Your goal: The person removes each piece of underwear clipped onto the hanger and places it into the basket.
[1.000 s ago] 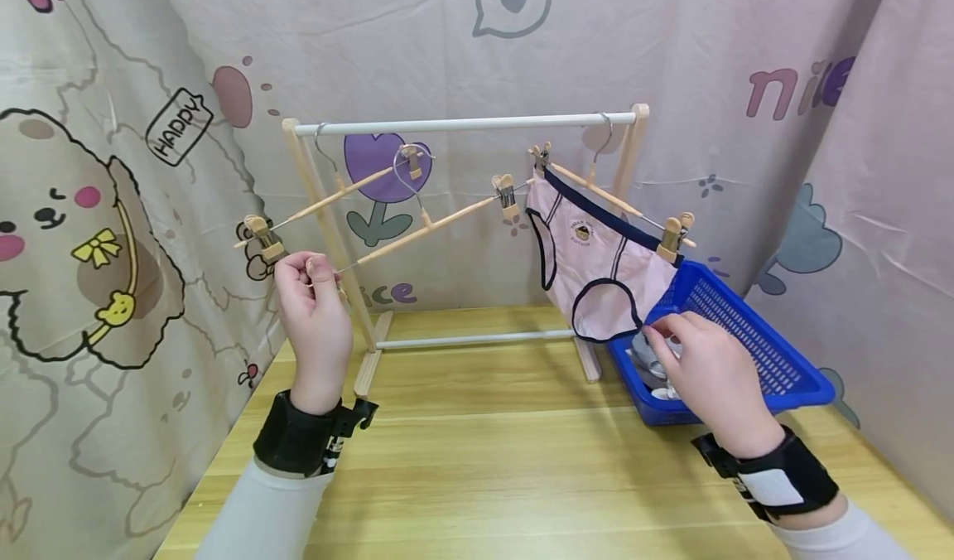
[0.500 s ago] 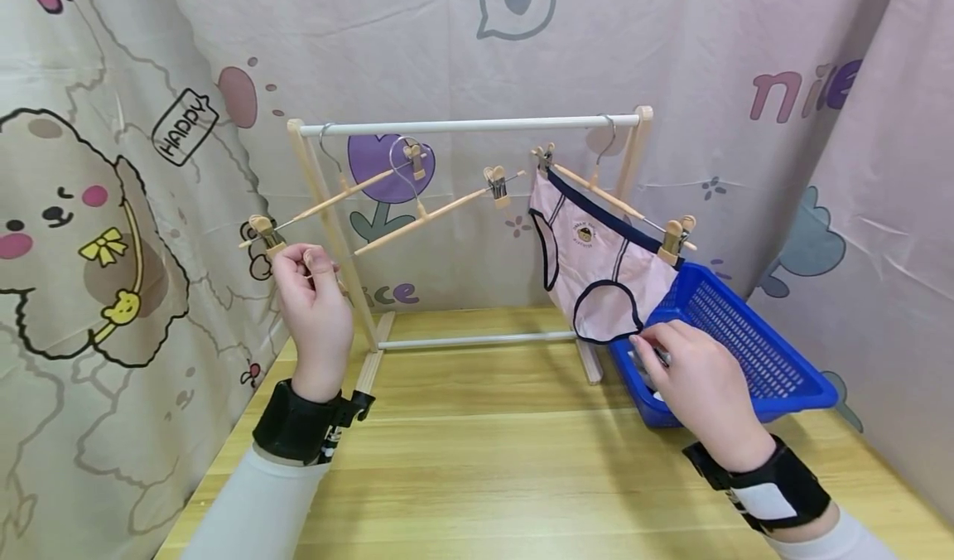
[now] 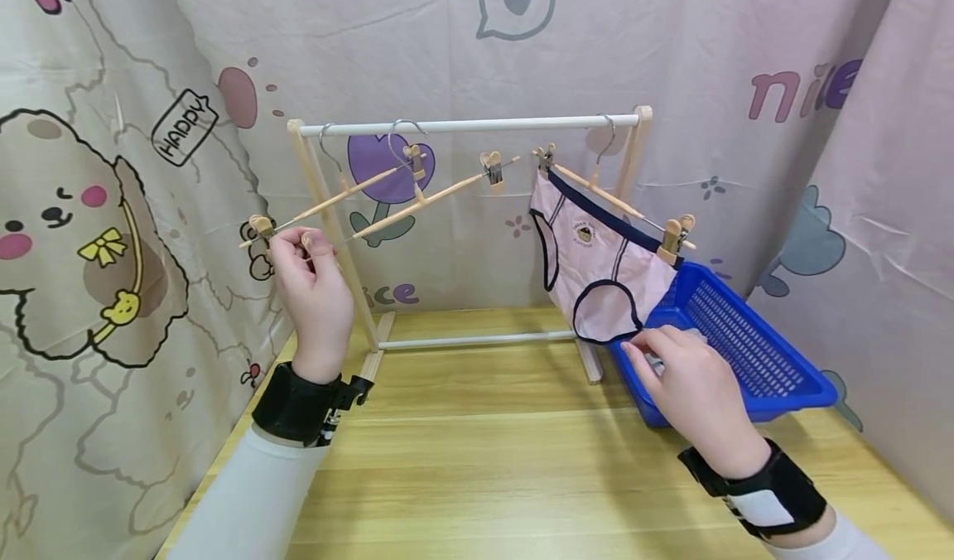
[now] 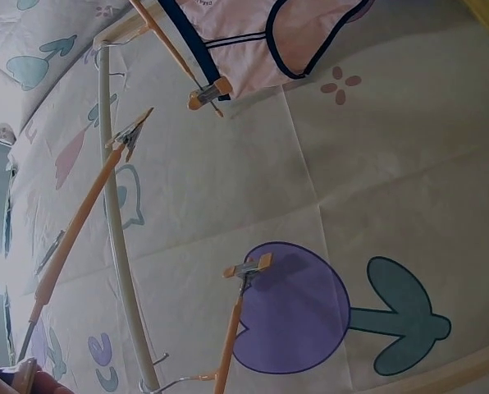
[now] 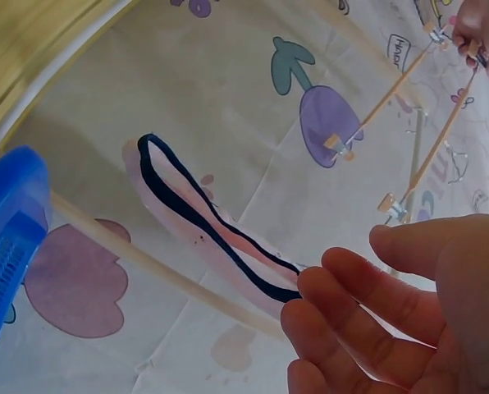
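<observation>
My left hand (image 3: pixel 294 241) pinches the near end of a wooden clip hanger (image 3: pixel 417 200), held slanted with its metal hook up at the white rail (image 3: pixel 469 123) of a small wooden rack. Its fingertips (image 4: pixel 6 377) show at the bottom corner of the left wrist view. A second bare hanger (image 3: pixel 335 195) hangs at the rail's left. Pink underwear (image 3: pixel 596 270) is clipped to a third hanger (image 3: pixel 611 200) on the right. My right hand (image 3: pixel 641 353) reaches into the blue basket (image 3: pixel 745 353), with relaxed fingers (image 5: pixel 376 312) over light cloth (image 3: pixel 656 365) there.
The rack stands on a wooden table (image 3: pixel 484 461), its lower crossbar (image 3: pixel 477 340) close to the top. Printed cloth walls (image 3: pixel 112 212) close in the back and both sides. The basket sits tilted at the right, against the rack's post (image 3: pixel 633 154).
My left hand has raised the hanger, bringing its hook from below the rail up to it. My right hand has shifted slightly left and lower in the basket.
</observation>
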